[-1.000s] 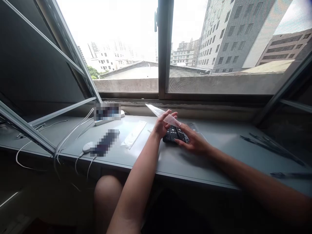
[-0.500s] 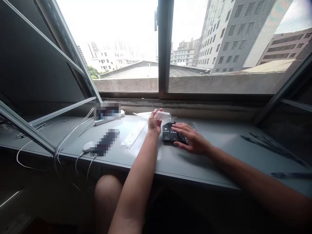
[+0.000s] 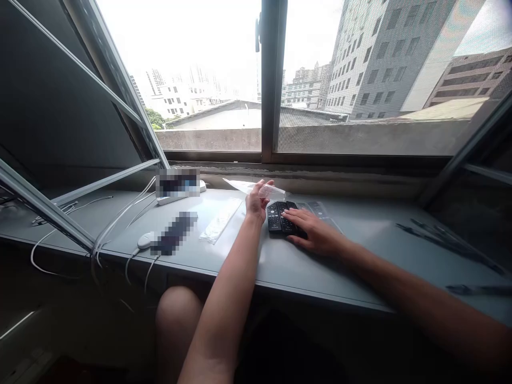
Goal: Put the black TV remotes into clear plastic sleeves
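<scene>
The left hand (image 3: 256, 207), at the centre of the frame, has its grip closed on a thin clear plastic sleeve (image 3: 242, 185), which sticks out on both sides of the fingers. The right hand (image 3: 314, 230), just right of centre, lies over the black remotes (image 3: 279, 217); whether its grip is holding one or only resting there, I cannot tell. The remotes sit side by side on the counter (image 3: 368, 234), partly hidden by that hand.

Judging from this view, the work is partway: the sleeve is in hand, but the remotes in sight lie outside it, uncovered, and none shows within it. The sleeve looks flat and empty.

Left of centre lies a flat clear packet (image 3: 222, 221); its contents cannot be made out. Just beyond the right hand is more clear plastic (image 3: 320, 209), also too faint to read.
</scene>
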`<state>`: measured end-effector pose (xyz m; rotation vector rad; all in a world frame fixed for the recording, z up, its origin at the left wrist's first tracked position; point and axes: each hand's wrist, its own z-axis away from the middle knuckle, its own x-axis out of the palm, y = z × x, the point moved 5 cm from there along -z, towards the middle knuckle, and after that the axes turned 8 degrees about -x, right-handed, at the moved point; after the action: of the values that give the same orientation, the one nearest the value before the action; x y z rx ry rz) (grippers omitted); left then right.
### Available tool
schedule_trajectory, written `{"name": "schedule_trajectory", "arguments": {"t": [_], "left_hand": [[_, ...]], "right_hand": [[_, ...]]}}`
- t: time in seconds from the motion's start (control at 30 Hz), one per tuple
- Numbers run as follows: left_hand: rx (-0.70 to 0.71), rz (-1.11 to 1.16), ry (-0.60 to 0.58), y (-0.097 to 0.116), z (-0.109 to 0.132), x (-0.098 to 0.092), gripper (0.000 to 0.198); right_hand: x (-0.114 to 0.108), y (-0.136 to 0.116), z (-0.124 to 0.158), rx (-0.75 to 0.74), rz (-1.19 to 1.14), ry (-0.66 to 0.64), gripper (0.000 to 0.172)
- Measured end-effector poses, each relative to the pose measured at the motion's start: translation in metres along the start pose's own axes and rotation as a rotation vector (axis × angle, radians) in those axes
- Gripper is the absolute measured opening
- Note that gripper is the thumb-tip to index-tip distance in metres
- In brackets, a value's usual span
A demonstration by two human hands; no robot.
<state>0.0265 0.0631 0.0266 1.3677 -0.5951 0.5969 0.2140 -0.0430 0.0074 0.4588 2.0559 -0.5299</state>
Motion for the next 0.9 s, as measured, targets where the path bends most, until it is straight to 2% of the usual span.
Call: {"name": "schedule_trajectory", "arguments": {"t": [0.27, 0.43, 0.63, 0.9], "left_hand": [[0.017, -0.024, -0.017, -0.002, 0.000, 0.001, 0.028], [0.009, -0.035, -0.002, -0.001, 0.002, 0.001, 0.025], [-0.001, -0.008, 0.011, -0.002, 0.003, 0.002, 0.029], [0.026, -0.031, 0.007, -0.001, 0.003, 0.001, 0.024]], "right_hand": [[-0.002, -0.001, -0.001, 0.062, -0.006, -0.081, 0.068], [-0.004, -0.004, 0.000, 0.058, -0.008, -0.095, 0.075], [0.000, 0.003, 0.004, 0.133, 0.010, -0.130, 0.081], [-0.009, 0.006, 0.004, 0.105, -0.062, -0.130, 0.078]]}}
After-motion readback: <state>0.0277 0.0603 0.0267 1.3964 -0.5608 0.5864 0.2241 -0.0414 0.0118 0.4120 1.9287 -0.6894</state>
